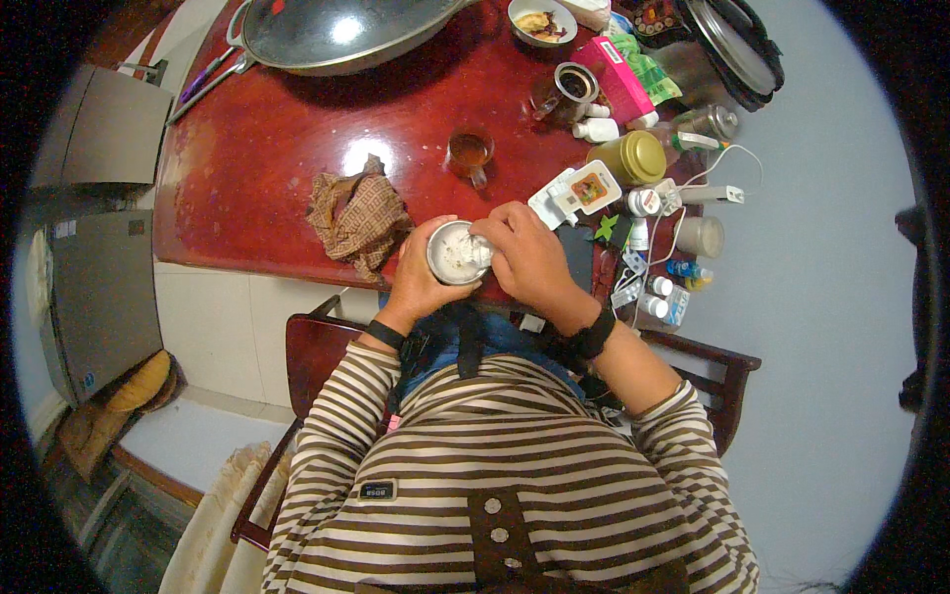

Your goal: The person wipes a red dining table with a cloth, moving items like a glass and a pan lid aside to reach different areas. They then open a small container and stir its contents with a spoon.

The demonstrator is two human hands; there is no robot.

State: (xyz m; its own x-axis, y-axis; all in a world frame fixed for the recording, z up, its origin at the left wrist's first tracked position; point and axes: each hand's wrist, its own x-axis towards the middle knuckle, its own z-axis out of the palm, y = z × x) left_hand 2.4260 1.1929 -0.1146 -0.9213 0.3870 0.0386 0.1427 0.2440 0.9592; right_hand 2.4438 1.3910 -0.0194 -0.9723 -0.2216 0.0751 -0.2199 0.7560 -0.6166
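Observation:
My left hand (417,278) is wrapped around a round cup (445,261) with a pale inside dotted with small brown specks. The cup is held at the table's near edge, its mouth facing up. Fingers of my right hand (528,252) pinch a white wad (476,251), perhaps tissue or cloth, against the inside of the cup at its right side. My right fingertips are partly hidden from view. A crumpled brown patterned cloth (360,211) lies just left of my left hand. Beyond the cup stands a glass mug (470,151) of amber liquid.
A large lidded pan (349,37) covers the far left of the red table (252,171). Along the right are a glass pitcher (575,85), a gold-lidded canister (642,157), a white card-like item (594,187), several bottles and white cables. A food bowl (542,22) stands at the back.

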